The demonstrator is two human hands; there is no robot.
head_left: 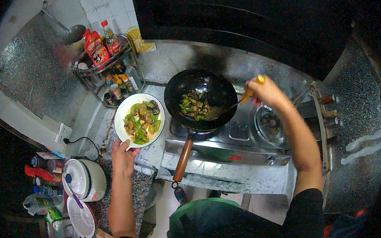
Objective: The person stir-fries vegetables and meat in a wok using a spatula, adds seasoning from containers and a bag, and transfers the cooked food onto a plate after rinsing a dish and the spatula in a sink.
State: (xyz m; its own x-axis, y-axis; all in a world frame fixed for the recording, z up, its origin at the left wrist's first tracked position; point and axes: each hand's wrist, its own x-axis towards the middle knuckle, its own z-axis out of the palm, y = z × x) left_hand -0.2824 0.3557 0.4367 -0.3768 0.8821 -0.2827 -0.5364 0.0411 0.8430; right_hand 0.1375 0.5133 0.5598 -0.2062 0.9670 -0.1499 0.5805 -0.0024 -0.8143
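My left hand point(124, 158) grips the near rim of a white dish point(119, 118), its thumb on the edge. In that dish lie cooked green peppers point(141, 131) with brownish, soft pieces. Just to the right, a black wok point(218, 87) sits on the stove, its wooden handle point(184, 160) pointing toward me. More of the same food point(194, 106) is at the wok's bottom. My right hand point(264, 91) is closed around the yellowish handle of a spatula point(244, 97), whose blade reaches into the wok's right side next to the food.
The steel gas stove point(210, 152) has a second burner point(270, 124) on the right. Behind the dish stands a corner rack point(96, 69) with bottles and a red pouch. A white rice cooker point(95, 181) and a white strainer basket point(82, 219) are at left. A dark hood point(245, 22) overhangs the stove.
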